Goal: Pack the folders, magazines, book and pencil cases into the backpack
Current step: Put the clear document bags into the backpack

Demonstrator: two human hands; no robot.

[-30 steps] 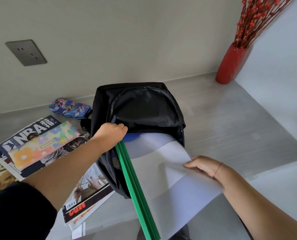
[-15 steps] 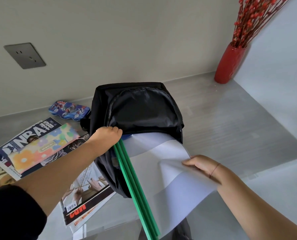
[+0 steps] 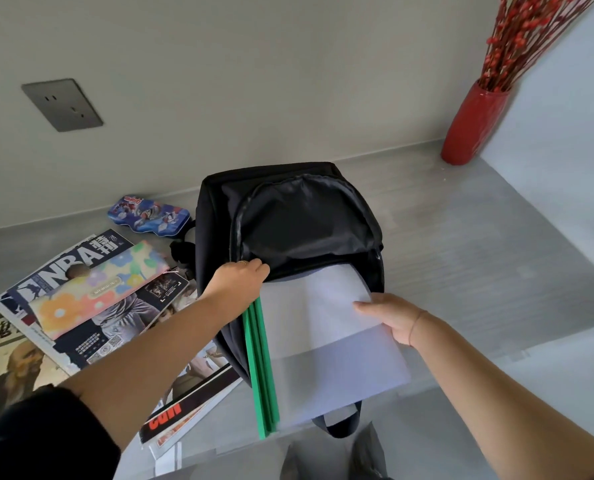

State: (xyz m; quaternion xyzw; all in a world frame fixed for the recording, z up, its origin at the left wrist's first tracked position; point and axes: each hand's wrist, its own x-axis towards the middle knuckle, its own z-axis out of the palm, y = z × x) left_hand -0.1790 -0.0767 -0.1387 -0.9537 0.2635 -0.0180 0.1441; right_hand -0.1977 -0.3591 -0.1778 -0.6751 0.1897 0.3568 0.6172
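A black backpack [image 3: 299,216] lies open on the grey counter. Translucent folders with green spines [image 3: 326,344] stick halfway out of its mouth. My left hand [image 3: 240,278] grips the left edge of the backpack's opening, just above the green spines. My right hand [image 3: 389,315] holds the folders' right edge. To the left lie several magazines [image 3: 91,327], a flowered pencil case [image 3: 98,292] on top of them, and a blue pencil case [image 3: 148,214] near the wall. A book with a dark cover [image 3: 8,355] shows at the far left.
A red vase with red berry branches [image 3: 473,123] stands in the back right corner. A wall outlet [image 3: 61,105] sits at upper left. A white wall closes off the right side.
The folders have slid deeper into the backpack. My right hand has moved up and inward along their right edge. My left hand stays on the opening's rim.
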